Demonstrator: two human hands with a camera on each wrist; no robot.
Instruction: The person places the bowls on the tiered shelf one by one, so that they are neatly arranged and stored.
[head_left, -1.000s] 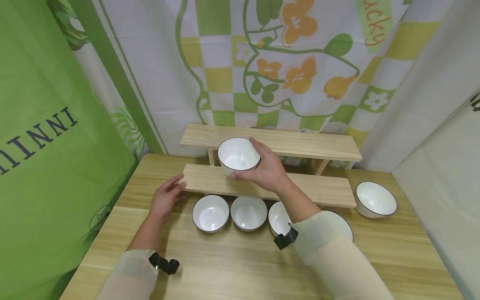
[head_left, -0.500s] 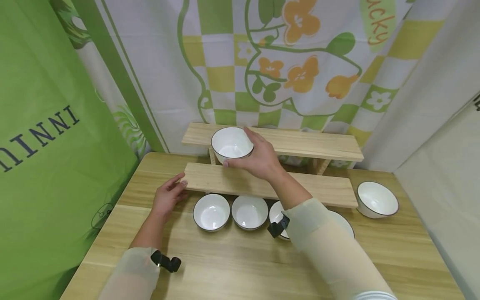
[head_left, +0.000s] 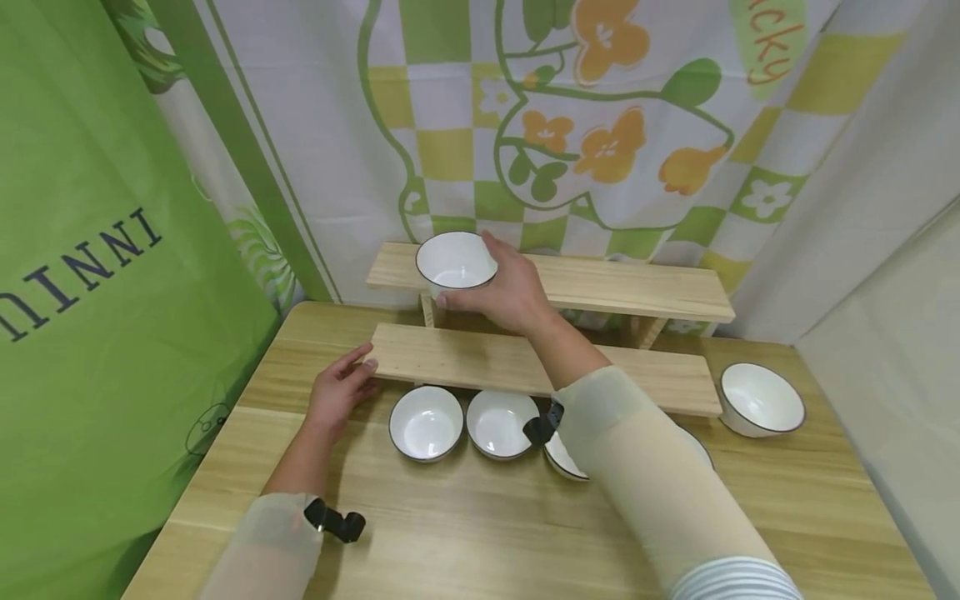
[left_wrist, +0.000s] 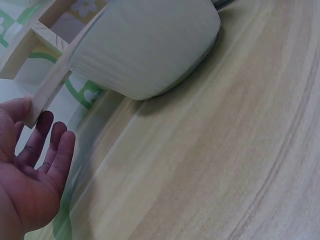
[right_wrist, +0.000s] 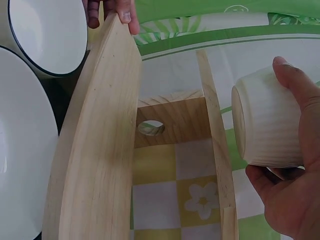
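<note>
My right hand (head_left: 517,287) grips a white bowl (head_left: 453,260) with a dark rim by its right side, thumb at the front. It is over the left end of the upper shelf board (head_left: 630,287). In the right wrist view, a gap shows between the bowl's base (right_wrist: 240,122) and the upper board's edge (right_wrist: 212,100). My left hand (head_left: 337,392) pinches the left corner of the lower shelf board (head_left: 480,354), thumb above and fingertips below, as the left wrist view shows. Near it stands a white bowl (left_wrist: 150,50).
In front of the wooden two-tier stand, white bowls (head_left: 426,423) line up on the table (head_left: 420,533); my right sleeve (head_left: 637,467) partly covers some. Another bowl (head_left: 761,400) stands at the stand's right end. A patterned curtain (head_left: 435,92) hangs behind.
My right hand has carried the bowl back and slightly left, from above the lower board to above the upper board's left end. The left hand keeps its place on the lower board.
</note>
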